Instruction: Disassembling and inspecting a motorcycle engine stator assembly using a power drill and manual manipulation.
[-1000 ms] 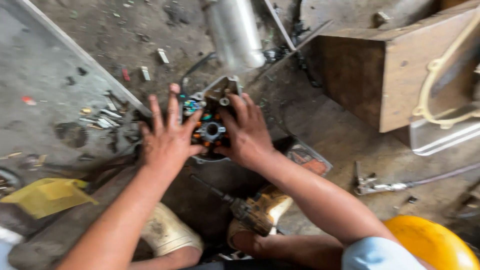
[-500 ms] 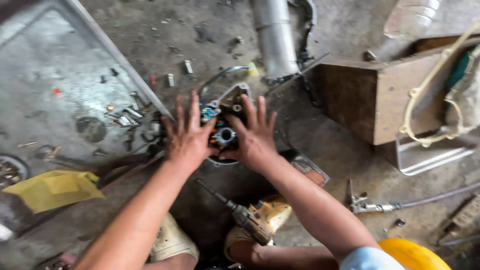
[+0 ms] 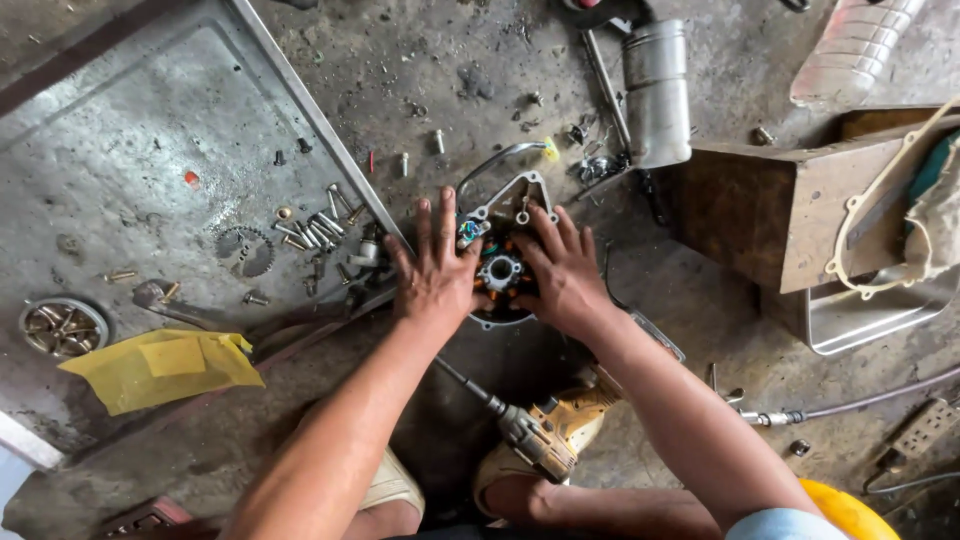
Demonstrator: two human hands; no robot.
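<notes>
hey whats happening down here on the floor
A person crouches over a metal engine cover with a copper-wound coil ring inside, lying on a grimy concrete floor. The left hand and right hand both press flat on it, fingers spread. A yellow power drill lies by the feet. Loose bolts and a sprocket sit on a metal tray to the left.

A grimy, oil-stained concrete floor (image 3: pixel 420 60) fills the view under flat daylight. A dented grey sheet-metal tray (image 3: pixel 120 150) lies at the left with loose bolts on it. A brown wooden box (image 3: pixel 780 210) stands at the right, a crumpled yellow cloth (image 3: pixel 160 365) lower left.
</notes>
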